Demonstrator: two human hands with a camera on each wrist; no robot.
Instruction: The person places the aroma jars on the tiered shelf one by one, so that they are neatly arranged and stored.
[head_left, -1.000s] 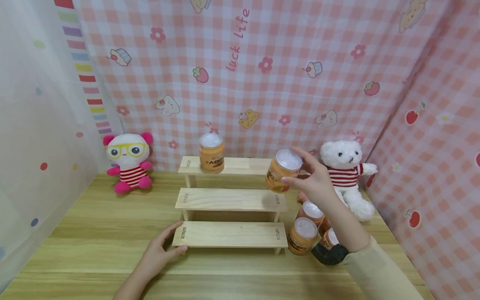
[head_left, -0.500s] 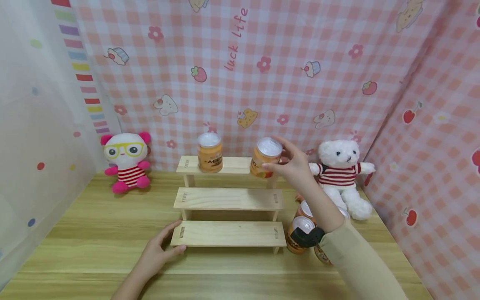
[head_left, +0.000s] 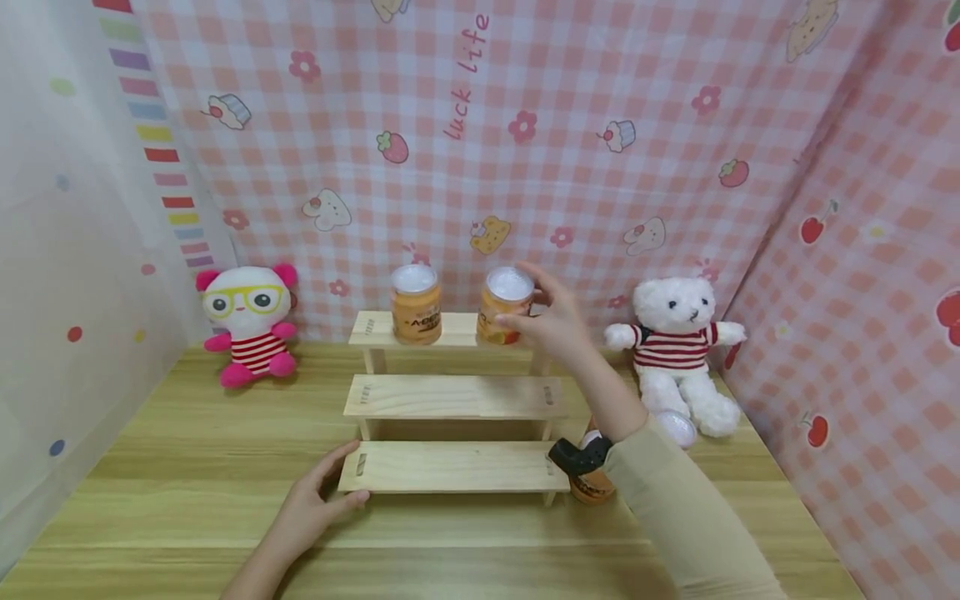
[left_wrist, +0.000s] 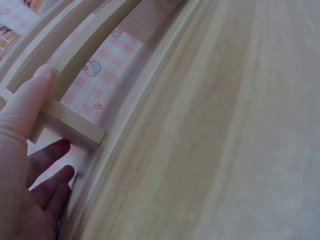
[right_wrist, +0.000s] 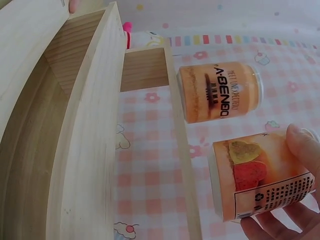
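Checked cloth (head_left: pixel 450 192) — held can (head_left: pixel 492 312) upright, lid (head_left: pixel 510 283) up

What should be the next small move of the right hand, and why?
Probably the right hand should lower the held can gently onto the top shelf: in the right wrist view, a gap seems to show under its base, and it is beside the other can without touching it.

1. On the checked cloth (head_left: pixel 480 183) at the back, we read "luck life".
2. On the left can (right_wrist: pixel 220 92), we make out "A-BENBO" and "MEET UNEXPECTEDLY"; its smaller characters escape us.
3. On the right can (right_wrist: pixel 272 165), we spot a recycling sign (right_wrist: pixel 258 197) beside small print we cannot decipher.
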